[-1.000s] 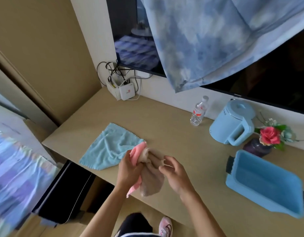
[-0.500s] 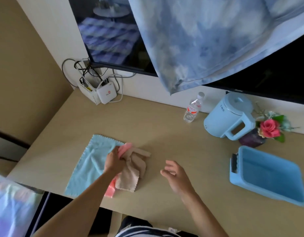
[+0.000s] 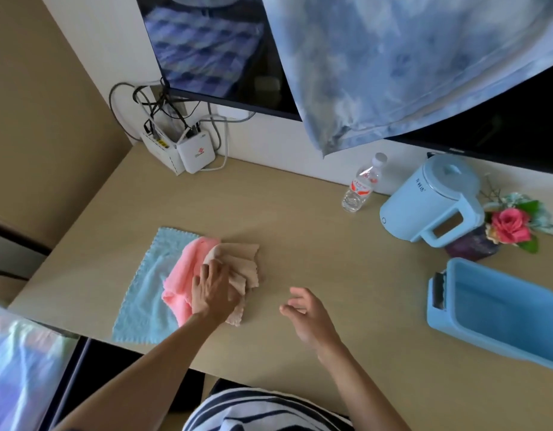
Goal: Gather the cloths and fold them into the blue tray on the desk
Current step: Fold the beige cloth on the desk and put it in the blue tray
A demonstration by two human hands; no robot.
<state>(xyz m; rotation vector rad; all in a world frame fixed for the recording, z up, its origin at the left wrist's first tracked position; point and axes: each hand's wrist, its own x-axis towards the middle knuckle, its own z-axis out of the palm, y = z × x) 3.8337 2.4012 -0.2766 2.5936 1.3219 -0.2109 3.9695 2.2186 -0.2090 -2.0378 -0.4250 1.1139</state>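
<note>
Light blue cloth (image 3: 144,293) lies flat on the desk (image 3: 300,219), left of the fingers. Pink cloth (image 3: 183,275) and beige cloth (image 3: 241,265) lie bunched upon it. Left hand (image 3: 213,293) presses both, fingers together. Right hand (image 3: 306,312) hovers empty, fingers loosely spread. Blue tray (image 3: 499,309) sits well right, empty.

Your left hand (image 3: 214,289) presses flat on the beige cloth (image 3: 241,265) and pink cloth (image 3: 183,275), piled over the light blue cloth (image 3: 144,287). Your right hand (image 3: 306,315) hovers open and empty above the desk (image 3: 300,219), well apart from the blue tray (image 3: 499,306)
</note>
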